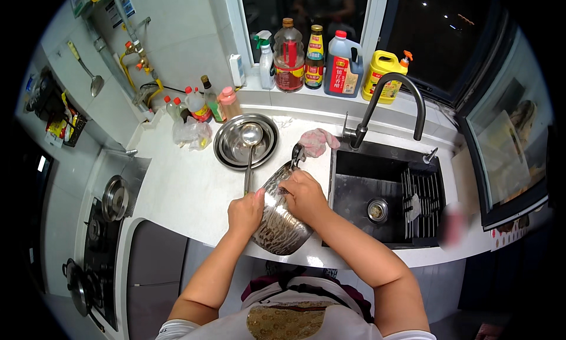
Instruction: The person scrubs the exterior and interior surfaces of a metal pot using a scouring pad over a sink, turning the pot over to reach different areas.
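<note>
A shiny, wet steel pot [282,225] with pale streaks over its surface stands tilted at the counter's front edge. Its dark handle [298,155] points toward the window. My left hand [245,214] grips the pot's left edge, thumb on top. Pressed against the upper side of the pot, my right hand [305,197] is closed; what its fingers hold is mostly hidden, with only a small dark bit showing. Just beyond my left hand, a steel ladle [252,135] rests in nested metal bowls [221,147], its handle's lower end reaching my left hand.
A black sink [354,192] with a tall faucet [420,113] and a drying rack [423,210] lies to the right. Behind the pot is a pink cloth [318,142]. Several bottles and jugs [344,69] line the sill. A stove [100,263] is at far left.
</note>
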Demonstrator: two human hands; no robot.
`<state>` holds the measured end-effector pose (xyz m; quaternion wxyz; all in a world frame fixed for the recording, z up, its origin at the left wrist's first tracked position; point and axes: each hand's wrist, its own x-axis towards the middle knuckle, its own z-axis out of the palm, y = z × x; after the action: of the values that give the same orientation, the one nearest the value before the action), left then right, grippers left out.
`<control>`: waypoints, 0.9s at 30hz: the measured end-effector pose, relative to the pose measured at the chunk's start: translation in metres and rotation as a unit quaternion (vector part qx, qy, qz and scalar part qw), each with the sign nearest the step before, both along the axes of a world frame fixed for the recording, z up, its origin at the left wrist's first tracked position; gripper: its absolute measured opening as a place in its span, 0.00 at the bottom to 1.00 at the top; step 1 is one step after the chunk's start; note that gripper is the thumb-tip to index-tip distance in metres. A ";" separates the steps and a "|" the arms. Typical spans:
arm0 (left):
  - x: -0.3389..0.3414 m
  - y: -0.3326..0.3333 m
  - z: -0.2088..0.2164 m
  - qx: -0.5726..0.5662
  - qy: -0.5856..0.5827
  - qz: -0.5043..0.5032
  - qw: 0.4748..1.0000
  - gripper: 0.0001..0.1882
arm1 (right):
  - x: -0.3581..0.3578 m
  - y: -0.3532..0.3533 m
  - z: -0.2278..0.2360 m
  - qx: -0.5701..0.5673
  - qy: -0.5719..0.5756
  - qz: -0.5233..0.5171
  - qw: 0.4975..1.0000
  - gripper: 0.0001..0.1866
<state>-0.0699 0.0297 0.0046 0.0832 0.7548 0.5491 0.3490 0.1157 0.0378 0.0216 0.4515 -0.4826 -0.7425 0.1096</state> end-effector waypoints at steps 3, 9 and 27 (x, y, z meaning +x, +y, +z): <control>0.001 0.004 0.000 -0.005 0.006 -0.002 1.000 0.27 | 0.009 0.008 -0.005 -0.049 0.012 -0.046 0.998 0.11; 0.000 0.001 0.001 -0.017 -0.001 0.005 1.000 0.26 | -0.005 -0.005 0.006 0.014 -0.005 0.009 1.000 0.09; -0.002 0.004 -0.008 -0.003 0.009 0.013 1.000 0.27 | 0.002 -0.014 -0.006 0.022 -0.017 0.003 1.000 0.12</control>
<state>-0.0721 0.0333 -0.0037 0.0758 0.7503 0.5608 0.3417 0.1179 0.0237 0.0152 0.4492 -0.4724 -0.7534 0.0862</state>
